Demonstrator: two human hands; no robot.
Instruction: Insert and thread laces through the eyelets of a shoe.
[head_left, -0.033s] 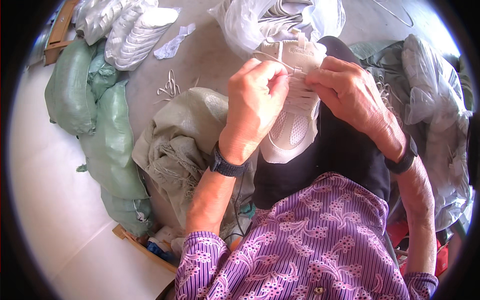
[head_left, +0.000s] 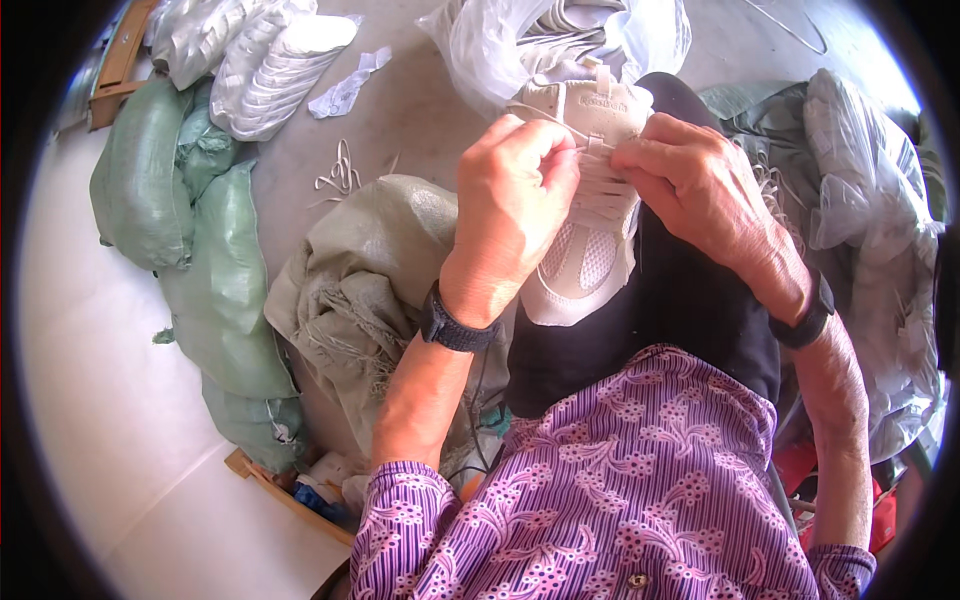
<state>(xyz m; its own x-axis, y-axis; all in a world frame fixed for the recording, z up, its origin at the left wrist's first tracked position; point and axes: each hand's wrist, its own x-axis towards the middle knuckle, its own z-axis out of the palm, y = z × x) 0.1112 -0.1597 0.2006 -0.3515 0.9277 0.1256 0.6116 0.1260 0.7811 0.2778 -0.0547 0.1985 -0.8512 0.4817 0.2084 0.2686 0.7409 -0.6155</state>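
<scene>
A cream-white shoe upper [head_left: 583,270] with mesh panels lies over my dark-trousered lap, its toe pointing toward me and its tongue away. White shoelace [head_left: 600,190] runs in several rows across its front. At the left side of the lacing, my left hand [head_left: 515,200] is closed in a pinch on the lace, near the tongue. Opposite it, my right hand [head_left: 705,190] pinches at the right edge of the lacing; its fingertips are partly hidden, and they seem to grip lace too. A dark band is on each wrist.
Stacked pale shoe parts in clear plastic [head_left: 475,50] sit beyond my knees. To the left are green woven sacks [head_left: 215,290], a beige sack [head_left: 370,240], loose white laces [head_left: 340,170] and white stacked pieces [head_left: 275,75]. Plastic-wrapped bundles [head_left: 865,190] stand at the right.
</scene>
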